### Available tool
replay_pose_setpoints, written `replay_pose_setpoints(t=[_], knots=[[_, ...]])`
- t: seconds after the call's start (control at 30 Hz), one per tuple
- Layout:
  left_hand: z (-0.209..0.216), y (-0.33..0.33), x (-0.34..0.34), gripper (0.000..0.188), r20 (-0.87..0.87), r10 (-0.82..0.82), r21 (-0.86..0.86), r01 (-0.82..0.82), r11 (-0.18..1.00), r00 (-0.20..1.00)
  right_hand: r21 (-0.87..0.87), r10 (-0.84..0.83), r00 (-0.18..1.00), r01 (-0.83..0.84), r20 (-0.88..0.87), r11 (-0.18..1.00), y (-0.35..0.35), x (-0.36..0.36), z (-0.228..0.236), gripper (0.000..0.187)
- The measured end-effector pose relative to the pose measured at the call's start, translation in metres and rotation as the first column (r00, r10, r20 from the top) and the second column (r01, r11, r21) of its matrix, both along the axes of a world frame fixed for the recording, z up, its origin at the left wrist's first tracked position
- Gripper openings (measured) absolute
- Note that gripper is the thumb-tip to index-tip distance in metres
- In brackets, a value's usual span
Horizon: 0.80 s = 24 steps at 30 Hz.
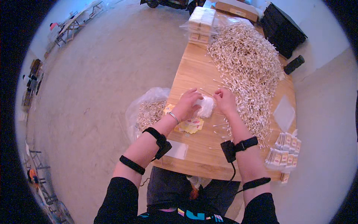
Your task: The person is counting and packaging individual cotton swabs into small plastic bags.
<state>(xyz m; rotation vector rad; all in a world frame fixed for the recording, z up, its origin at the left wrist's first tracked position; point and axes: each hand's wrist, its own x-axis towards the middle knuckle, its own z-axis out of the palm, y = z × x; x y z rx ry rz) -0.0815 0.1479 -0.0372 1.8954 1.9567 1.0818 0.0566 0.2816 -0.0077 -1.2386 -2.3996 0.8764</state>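
A large heap of cotton swabs spreads over the wooden table, its near end beside my right hand. The fingers of that hand are pinched on a cotton swab, whose stick points toward my left hand. My left hand is curved with its fingers apart, at the left side of a stack of clear plastic bags; whether it touches them I cannot tell. Yellow printed cards lie just below the bags, close to my left wrist.
A clear bag full of swabs is beside the table's left edge. Packed swab packets lie at the near right, and wrapped packs at the far end. A black drawer unit and a black cylinder stand by the wall.
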Motion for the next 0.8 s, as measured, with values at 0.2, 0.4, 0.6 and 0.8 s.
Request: replay_pose_setpoints(t=[0.2,0.4,0.6,0.8], knots=[[0.010,0.007,-0.006,0.021,-0.001,-0.006,-0.035,0.006,0.999,1.000,0.164,0.029,0.976,-0.066,0.216,0.984,0.021,-0.009,-0.008,0.018],[0.033,0.019,-0.005,0.019,0.381,0.152,-0.101,-0.123,0.987,0.912,0.011,0.060,0.926,-0.069,0.372,0.998,0.019,-0.015,-0.014,0.024],[0.027,0.021,0.001,0.038,-0.120,0.239,-0.075,-0.249,0.966,0.963,0.109,0.070,0.921,-0.120,0.384,0.987,0.012,0.002,0.003,0.027],[0.034,0.000,0.006,0.038,-0.105,0.258,-0.038,-0.263,0.964,0.960,0.053,-0.039,0.956,0.025,0.291,0.998,-0.018,0.058,0.045,0.022]])
